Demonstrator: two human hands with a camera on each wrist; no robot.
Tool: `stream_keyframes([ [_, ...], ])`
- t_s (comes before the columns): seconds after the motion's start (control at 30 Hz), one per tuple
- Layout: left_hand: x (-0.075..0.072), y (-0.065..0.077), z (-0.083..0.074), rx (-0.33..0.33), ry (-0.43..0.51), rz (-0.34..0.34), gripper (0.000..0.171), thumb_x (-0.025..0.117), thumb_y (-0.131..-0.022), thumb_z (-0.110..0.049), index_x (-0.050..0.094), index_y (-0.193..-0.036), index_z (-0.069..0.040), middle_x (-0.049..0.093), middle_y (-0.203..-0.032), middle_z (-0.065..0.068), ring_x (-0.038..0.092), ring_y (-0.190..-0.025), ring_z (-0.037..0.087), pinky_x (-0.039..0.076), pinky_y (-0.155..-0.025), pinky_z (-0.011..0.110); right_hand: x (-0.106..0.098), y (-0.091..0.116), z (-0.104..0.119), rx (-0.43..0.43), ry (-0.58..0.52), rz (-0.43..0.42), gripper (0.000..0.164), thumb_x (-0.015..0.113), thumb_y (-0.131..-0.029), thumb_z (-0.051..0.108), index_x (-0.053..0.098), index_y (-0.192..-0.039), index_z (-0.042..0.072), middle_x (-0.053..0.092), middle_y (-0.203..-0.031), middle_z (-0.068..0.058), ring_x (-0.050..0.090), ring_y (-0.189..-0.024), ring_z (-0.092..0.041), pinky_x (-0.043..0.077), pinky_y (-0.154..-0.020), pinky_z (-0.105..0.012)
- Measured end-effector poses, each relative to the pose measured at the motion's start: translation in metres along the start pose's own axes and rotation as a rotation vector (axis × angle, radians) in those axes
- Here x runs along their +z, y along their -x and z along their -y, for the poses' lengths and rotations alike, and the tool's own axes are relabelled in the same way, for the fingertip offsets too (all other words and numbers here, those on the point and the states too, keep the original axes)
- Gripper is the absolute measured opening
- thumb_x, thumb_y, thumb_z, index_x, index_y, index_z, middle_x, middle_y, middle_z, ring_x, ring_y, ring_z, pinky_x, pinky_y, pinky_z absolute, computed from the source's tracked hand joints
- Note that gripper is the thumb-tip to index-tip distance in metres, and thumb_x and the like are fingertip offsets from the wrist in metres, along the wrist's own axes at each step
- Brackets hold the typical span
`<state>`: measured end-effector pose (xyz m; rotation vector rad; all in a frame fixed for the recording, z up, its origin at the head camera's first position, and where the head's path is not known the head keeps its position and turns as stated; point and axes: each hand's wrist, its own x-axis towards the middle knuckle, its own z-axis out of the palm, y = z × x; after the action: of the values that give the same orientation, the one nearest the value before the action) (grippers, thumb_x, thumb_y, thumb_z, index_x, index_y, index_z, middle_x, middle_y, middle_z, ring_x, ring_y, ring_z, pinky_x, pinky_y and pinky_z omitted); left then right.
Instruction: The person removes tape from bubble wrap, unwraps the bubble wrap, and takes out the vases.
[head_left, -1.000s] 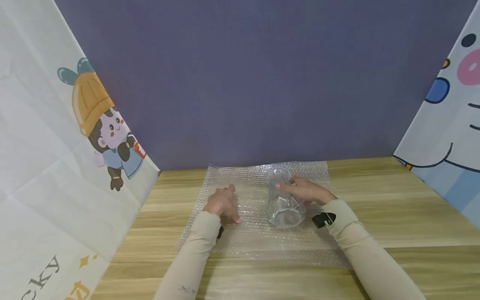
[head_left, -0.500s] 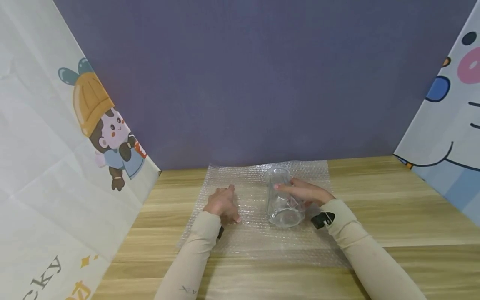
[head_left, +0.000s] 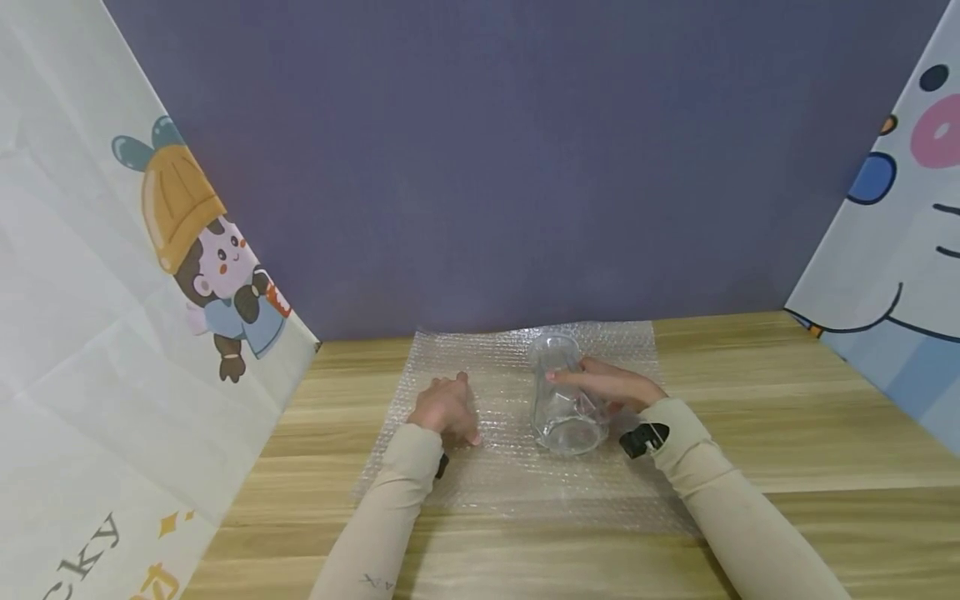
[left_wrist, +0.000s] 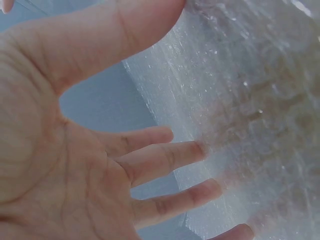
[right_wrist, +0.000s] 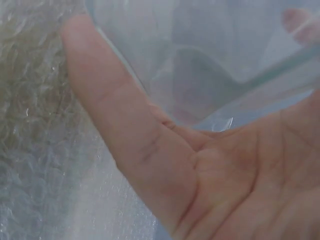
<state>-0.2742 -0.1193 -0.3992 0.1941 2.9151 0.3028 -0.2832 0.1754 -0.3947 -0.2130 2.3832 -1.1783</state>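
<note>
A clear glass vase (head_left: 561, 404) with angled facets is on a sheet of bubble wrap (head_left: 502, 483); whether it lies or stands I cannot tell for certain. My right hand (head_left: 611, 385) holds it from the right side, thumb along the near wall in the right wrist view and fingers around behind, partly seen through the glass. To the left, my left hand (head_left: 444, 406) rests on the bubble wrap with fingers and thumb spread. In the left wrist view those fingers (left_wrist: 165, 160) touch the wrap at their tips, and the palm holds nothing.
The bubble wrap covers the middle of a wood-grain table (head_left: 750, 400). A dark purple-grey panel (head_left: 525, 167) rises at the table's back edge. White printed sheets stand on both sides, with a cartoon figure (head_left: 243, 317) on the left one.
</note>
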Motion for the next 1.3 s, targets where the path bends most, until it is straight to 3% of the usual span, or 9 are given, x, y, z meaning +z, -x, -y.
stream_keyframes([
  [0.13,0.0010,0.0002,-0.0010,0.009,-0.004,-0.012,0.116,0.096,-0.058,-0.031,0.038,-0.155,-0.003,0.057,-0.142,0.027,0.047,-0.139,0.045,0.047,-0.108,0.057,-0.0001,-0.0002,-0.0004,0.008,0.001,0.000,0.101,0.059,-0.088,0.073,0.031,-0.150,-0.003,0.037,-0.152,-0.026,0.041,-0.139,-0.045,0.054,-0.095,-0.062],
  [0.33,0.0008,0.0010,-0.0022,0.010,-0.001,-0.017,0.114,0.097,-0.057,-0.029,0.041,-0.153,-0.003,0.059,-0.138,0.027,0.050,-0.134,0.045,0.049,-0.105,0.057,0.0017,-0.0003,-0.0004,0.017,-0.017,-0.007,0.093,0.059,-0.089,0.071,0.037,-0.143,-0.001,0.040,-0.148,-0.023,0.044,-0.134,-0.041,0.055,-0.092,-0.060],
  [0.63,0.0000,0.0016,-0.0037,-0.008,0.031,-0.016,0.121,0.097,-0.058,-0.022,0.031,-0.159,-0.004,0.050,-0.151,0.027,0.039,-0.145,0.048,0.041,-0.115,0.059,0.0029,-0.0016,0.0016,0.020,-0.034,0.008,0.104,0.057,-0.089,0.073,0.025,-0.155,-0.001,0.031,-0.158,-0.026,0.038,-0.142,-0.047,0.049,-0.098,-0.068],
  [0.87,0.0002,0.0004,-0.0074,-0.034,0.029,-0.040,0.123,0.100,-0.054,-0.020,0.034,-0.157,-0.004,0.055,-0.146,0.026,0.045,-0.141,0.046,0.044,-0.112,0.059,0.0027,-0.0018,0.0032,0.028,-0.040,0.000,0.106,0.058,-0.089,0.071,0.021,-0.157,-0.002,0.030,-0.158,-0.026,0.039,-0.141,-0.047,0.053,-0.094,-0.064],
  [1.23,0.0021,-0.0020,-0.0070,-0.046,0.044,-0.025,0.125,0.100,-0.055,-0.021,0.032,-0.159,-0.006,0.049,-0.153,0.025,0.037,-0.147,0.048,0.037,-0.118,0.058,0.0038,-0.0022,0.0019,0.034,-0.060,-0.027,0.095,0.060,-0.089,0.069,0.032,-0.149,-0.001,0.038,-0.150,-0.024,0.045,-0.133,-0.040,0.056,-0.087,-0.055],
  [1.3,0.0024,-0.0024,-0.0065,-0.043,0.046,-0.026,0.125,0.100,-0.055,-0.021,0.032,-0.159,-0.006,0.049,-0.152,0.025,0.037,-0.147,0.048,0.037,-0.118,0.058,0.0039,-0.0022,0.0017,0.030,-0.072,-0.026,0.096,0.060,-0.090,0.068,0.030,-0.150,-0.001,0.037,-0.151,-0.024,0.044,-0.134,-0.041,0.055,-0.090,-0.058],
])
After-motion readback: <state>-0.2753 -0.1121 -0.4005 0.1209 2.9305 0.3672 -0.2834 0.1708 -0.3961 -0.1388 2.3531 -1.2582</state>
